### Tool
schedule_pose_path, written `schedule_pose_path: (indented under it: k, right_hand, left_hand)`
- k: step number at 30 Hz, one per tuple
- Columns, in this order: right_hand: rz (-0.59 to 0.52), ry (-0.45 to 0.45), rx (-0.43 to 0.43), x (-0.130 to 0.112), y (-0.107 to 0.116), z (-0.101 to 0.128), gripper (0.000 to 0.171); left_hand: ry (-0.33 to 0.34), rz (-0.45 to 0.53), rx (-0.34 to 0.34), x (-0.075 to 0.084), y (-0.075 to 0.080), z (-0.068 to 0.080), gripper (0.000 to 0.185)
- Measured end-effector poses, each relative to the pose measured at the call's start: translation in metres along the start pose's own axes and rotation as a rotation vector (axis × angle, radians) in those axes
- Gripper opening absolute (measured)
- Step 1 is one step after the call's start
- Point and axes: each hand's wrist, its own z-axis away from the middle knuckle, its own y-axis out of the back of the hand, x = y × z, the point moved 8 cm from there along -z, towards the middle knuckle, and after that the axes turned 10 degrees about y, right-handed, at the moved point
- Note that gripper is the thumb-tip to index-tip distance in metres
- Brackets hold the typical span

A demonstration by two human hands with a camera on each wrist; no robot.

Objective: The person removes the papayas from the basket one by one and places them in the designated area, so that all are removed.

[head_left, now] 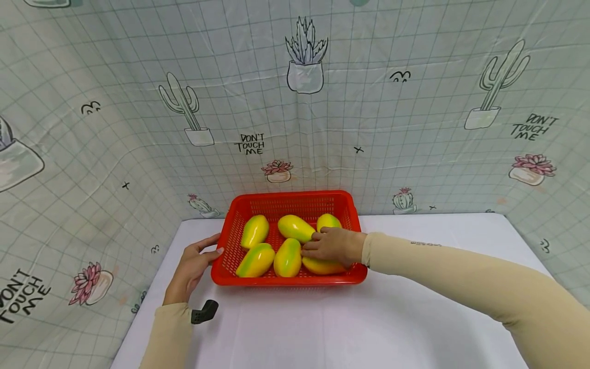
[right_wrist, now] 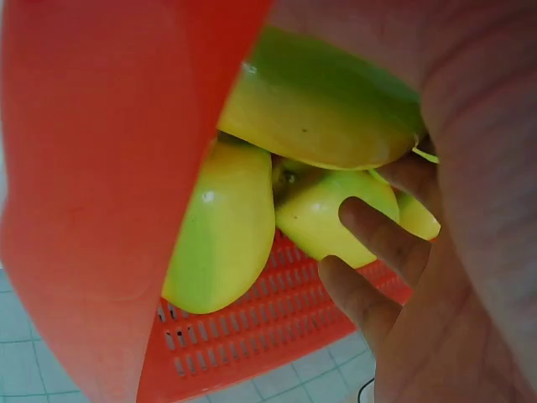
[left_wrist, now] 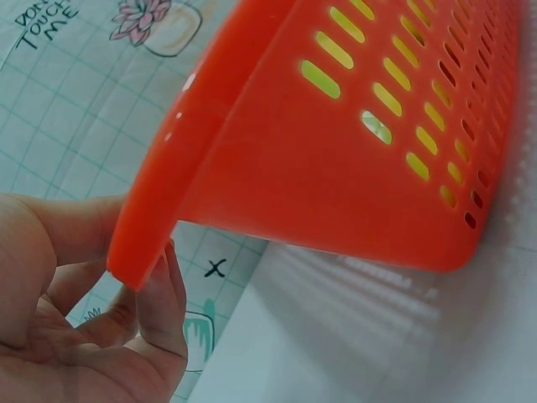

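Across the white table [head_left: 295, 328] from me, a person's left hand [head_left: 190, 266] holds the left rim of a red perforated basket [head_left: 288, 281]; their right hand [head_left: 335, 245] reaches over the right-hand ones of six yellow-green mangoes [head_left: 288, 258].

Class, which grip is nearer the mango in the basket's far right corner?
Right: the right grip is beside that mango; the left grip is farther off, at the basket's left rim.

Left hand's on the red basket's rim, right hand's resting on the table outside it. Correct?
Not quite: the right hand is inside the basket, over the mangoes, as the head view shows. The left hand does hold the rim.
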Motion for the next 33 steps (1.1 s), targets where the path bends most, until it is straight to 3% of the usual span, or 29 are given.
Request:
schedule_pose_path:
  k: [12,24,28,33]
  right_hand:
    - [0.210,0.023,0.001,-0.0018,0.0002,-0.0034,0.089]
    - [0.303,0.033,-0.004,-0.0078,0.0039,-0.0075,0.080]
    - [0.278,0.035,-0.002,-0.0087,0.0029,-0.0070,0.086]
    - [0.163,0.014,0.032,-0.0082,0.0058,-0.0013,0.094]
  left_hand:
    - [0.013,-0.008,0.016,0.0018,0.0005,0.0010,0.058]
    - [-0.006,-0.007,-0.003,0.0027,0.0001,0.0050,0.057]
    - [-0.005,-0.004,-0.001,0.0014,-0.0006,0.0054,0.057]
    - [-0.006,-0.023,0.007,0.0002,-0.0010,0.0043,0.058]
